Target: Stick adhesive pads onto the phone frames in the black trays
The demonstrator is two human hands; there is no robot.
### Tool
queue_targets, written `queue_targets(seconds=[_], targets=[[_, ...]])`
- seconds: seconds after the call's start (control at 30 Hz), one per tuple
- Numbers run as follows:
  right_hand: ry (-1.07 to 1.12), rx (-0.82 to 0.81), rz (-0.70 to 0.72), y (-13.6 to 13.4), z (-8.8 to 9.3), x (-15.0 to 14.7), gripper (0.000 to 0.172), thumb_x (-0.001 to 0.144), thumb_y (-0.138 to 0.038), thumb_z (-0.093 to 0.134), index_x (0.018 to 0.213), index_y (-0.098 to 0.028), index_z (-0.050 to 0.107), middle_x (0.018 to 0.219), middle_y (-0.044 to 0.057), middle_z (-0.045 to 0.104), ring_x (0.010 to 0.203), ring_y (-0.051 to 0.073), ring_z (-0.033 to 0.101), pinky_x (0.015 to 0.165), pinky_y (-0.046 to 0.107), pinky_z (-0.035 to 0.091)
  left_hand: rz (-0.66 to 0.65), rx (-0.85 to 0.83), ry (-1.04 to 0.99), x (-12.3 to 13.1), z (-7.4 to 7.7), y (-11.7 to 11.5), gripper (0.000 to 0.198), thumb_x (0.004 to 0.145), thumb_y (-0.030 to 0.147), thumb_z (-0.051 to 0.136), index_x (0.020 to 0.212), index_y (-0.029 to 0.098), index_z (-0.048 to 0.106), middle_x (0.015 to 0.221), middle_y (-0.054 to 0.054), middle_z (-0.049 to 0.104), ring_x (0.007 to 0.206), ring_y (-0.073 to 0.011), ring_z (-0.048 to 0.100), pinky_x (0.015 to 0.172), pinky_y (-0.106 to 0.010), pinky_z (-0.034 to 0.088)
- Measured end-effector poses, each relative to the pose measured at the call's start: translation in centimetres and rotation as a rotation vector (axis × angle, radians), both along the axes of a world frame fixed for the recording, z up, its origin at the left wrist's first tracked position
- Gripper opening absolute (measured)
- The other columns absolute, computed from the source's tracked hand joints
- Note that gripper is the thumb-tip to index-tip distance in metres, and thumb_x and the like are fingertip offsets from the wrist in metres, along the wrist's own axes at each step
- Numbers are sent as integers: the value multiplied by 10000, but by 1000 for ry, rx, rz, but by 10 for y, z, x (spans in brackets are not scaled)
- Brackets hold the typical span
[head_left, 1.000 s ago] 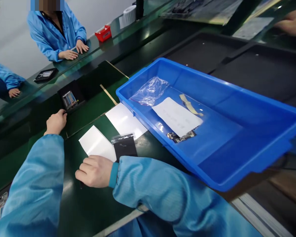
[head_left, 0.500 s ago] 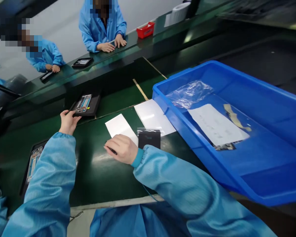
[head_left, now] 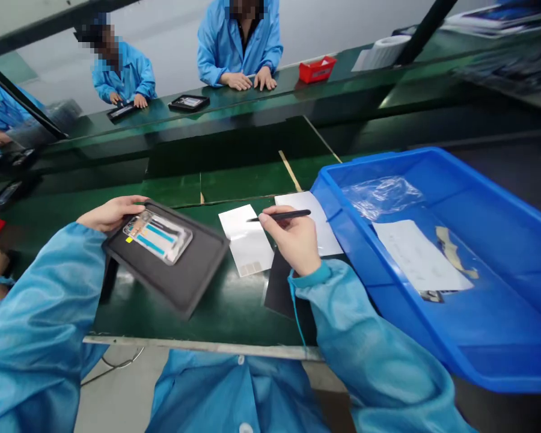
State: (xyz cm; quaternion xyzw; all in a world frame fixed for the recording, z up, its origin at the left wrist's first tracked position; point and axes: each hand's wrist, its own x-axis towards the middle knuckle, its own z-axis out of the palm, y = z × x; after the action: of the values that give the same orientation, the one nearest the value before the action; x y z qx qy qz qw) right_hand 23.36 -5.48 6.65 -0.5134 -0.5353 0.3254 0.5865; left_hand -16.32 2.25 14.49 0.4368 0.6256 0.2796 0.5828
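My left hand (head_left: 110, 213) grips the far edge of a black tray (head_left: 187, 276) and holds it tilted above the green bench. A phone frame (head_left: 157, 236) with blue strips lies in the tray. My right hand (head_left: 293, 239) is closed on thin black tweezers (head_left: 282, 215), their tip pointing left over a white sheet (head_left: 247, 243). A second white sheet (head_left: 318, 225) lies beside it. A black pouch (head_left: 279, 288) shows under my right wrist.
A big blue bin (head_left: 338, 180) at the right holds a clear bag (head_left: 381, 195), a paper (head_left: 417, 255) and a small part. Across the green conveyor (head_left: 243, 180), people in blue coats rest their hands by black trays (head_left: 188, 103). A red box (head_left: 316, 69) stands far back.
My left hand has pulled the black tray off the conveyor towards me and lifted it. My right hand has risen from the bench with the tweezers. The view has swung left.
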Motion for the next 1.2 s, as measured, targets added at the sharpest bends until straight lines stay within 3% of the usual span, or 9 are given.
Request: queue_targets(seconds=[0.07, 0.17, 0.23, 0.3, 0.43, 0.5, 0.6, 0.73, 1.2], targets=[[-32, -81, 152, -11, 0, 4, 251, 790, -397, 742, 874, -162, 711, 802, 54, 724, 693, 197, 678, 676, 337, 570, -208, -80, 104, 24, -5, 2, 406, 686, 174, 775, 1086, 146, 708, 997, -122, 734, 781, -239, 711, 705, -342, 601], [-110, -154, 279, -31, -6, 11, 253, 781, -408, 765, 859, -171, 720, 803, 58, 733, 693, 209, 692, 655, 338, 573, -535, -41, 349, 62, -18, 13, 348, 741, 208, 736, 1088, 204, 734, 1005, -55, 751, 866, -204, 705, 815, -296, 555], [-174, -155, 306, -43, -14, 16, 233, 797, -405, 756, 863, -184, 725, 828, 60, 741, 717, 218, 703, 691, 359, 583, -771, 75, 512, 86, -28, 20, 343, 783, 229, 683, 1123, 236, 727, 1028, -18, 751, 922, -193, 692, 852, -274, 523], [-255, -121, 306, -50, -23, 20, 200, 818, -391, 743, 861, -196, 729, 851, 61, 748, 772, 232, 710, 774, 395, 583, -900, 291, 681, 110, -38, 21, 326, 814, 243, 639, 1128, 222, 723, 1086, -25, 738, 985, -202, 671, 888, -271, 493], [-334, -88, 302, -53, -42, 24, 167, 838, -365, 726, 866, -200, 725, 858, 59, 752, 806, 240, 711, 814, 414, 576, -820, 781, 856, 163, -58, -6, 299, 853, 199, 555, 1109, 154, 703, 1116, -95, 703, 1040, -243, 631, 904, -322, 467], [-349, -92, 312, -53, -49, 24, 164, 845, -357, 723, 888, -199, 727, 871, 59, 754, 813, 239, 712, 813, 410, 579, -917, 863, 799, 186, -69, -26, 254, 841, 157, 556, 1044, 160, 709, 1045, -87, 708, 988, -244, 633, 873, -337, 469], [-363, -83, 325, -54, -55, 23, 152, 848, -343, 730, 904, -201, 737, 889, 56, 759, 833, 234, 714, 829, 401, 581, -1042, 837, 756, 206, -84, -48, 177, 798, 164, 653, 968, 159, 701, 989, -86, 697, 968, -260, 624, 827, -345, 468], [-348, -75, 318, -55, -58, 21, 147, 833, -347, 753, 881, -207, 752, 875, 51, 764, 811, 231, 721, 819, 391, 596, -1000, 743, 702, 208, -96, -53, 164, 780, 223, 735, 927, 166, 689, 1010, -77, 682, 972, -257, 615, 794, -331, 458], [-361, -108, 327, -56, -57, 22, 105, 820, -289, 772, 890, -212, 762, 894, 38, 773, 824, 225, 729, 847, 382, 602, -986, 683, 627, 208, -100, -50, 149, 770, 165, 742, 903, 158, 676, 993, -69, 678, 956, -225, 606, 768, -289, 436]])
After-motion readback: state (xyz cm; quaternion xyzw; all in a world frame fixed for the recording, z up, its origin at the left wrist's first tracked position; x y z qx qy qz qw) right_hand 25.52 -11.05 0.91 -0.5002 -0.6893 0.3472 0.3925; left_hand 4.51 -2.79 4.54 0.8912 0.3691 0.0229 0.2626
